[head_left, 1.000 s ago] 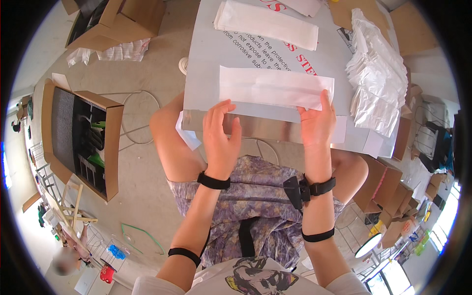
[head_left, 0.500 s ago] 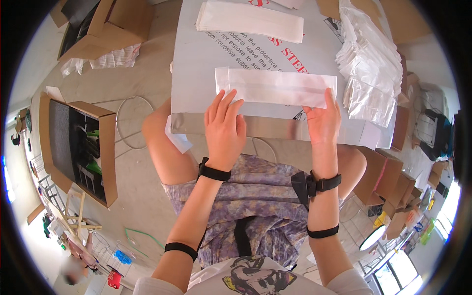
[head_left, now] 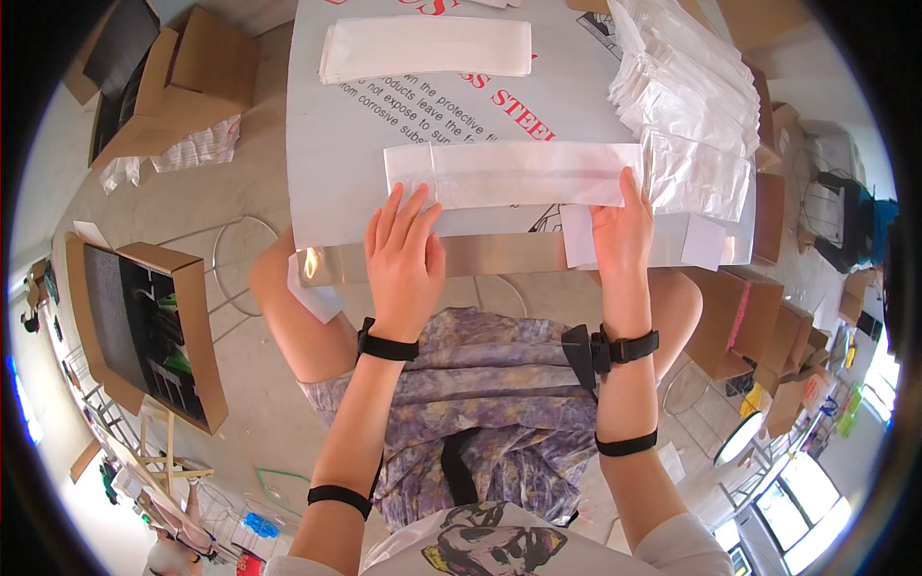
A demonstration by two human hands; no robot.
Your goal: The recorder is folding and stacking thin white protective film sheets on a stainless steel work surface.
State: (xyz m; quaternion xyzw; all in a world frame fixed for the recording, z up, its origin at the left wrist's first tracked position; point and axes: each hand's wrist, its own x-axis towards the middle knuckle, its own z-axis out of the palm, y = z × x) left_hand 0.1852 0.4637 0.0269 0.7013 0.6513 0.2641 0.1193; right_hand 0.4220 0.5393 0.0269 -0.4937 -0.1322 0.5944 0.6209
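Observation:
A long, flat white paper sleeve (head_left: 519, 175) lies across the table's near part. My left hand (head_left: 405, 264) rests its outstretched fingertips on the sleeve's left end, and the fingers are apart. At the opposite end, my right hand (head_left: 622, 230) is turned partly palm up and grips the sleeve's lower right corner, with one finger over it and the thumb partly hidden. Beside the right thumb is a small white paper piece (head_left: 577, 238); a similar white piece (head_left: 704, 240) lies to the right of that wrist.
A stack of white sleeves (head_left: 427, 48) lies farther back on the film-covered table (head_left: 336, 192). Crinkled translucent bags (head_left: 687, 115) are piled on its right. Open cardboard boxes (head_left: 182, 326) stand on the floor to the left, and more cartons (head_left: 740, 312) to the right.
The whole view has shifted, so the table appears farther left. A small white paper piece now shows beside my right thumb. Both hands stay at the sleeve's ends.

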